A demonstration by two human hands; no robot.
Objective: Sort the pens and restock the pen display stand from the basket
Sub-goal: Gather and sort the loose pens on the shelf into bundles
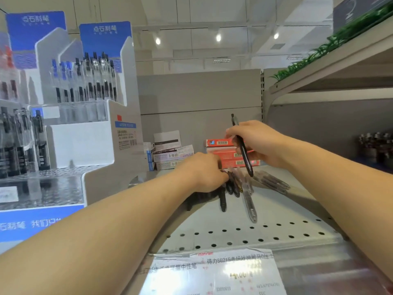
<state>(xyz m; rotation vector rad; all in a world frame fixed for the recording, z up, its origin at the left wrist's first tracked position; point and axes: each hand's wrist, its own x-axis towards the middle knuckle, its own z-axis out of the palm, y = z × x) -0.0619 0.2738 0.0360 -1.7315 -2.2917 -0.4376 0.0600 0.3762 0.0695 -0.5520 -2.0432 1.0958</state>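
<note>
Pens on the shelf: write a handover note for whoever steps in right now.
Right hand: grip on one black pen, held above the shelf.
Left hand: fingers in the loose pen pile on the shelf; grip unclear.
More clear pens lie to the right of the pile.
Stand is at left, with pens in its upper tiers and the near lower tray mostly bare.
No basket in view.
Done: some pens in slots.
Left: sort the pile, fill the stand.
</note>
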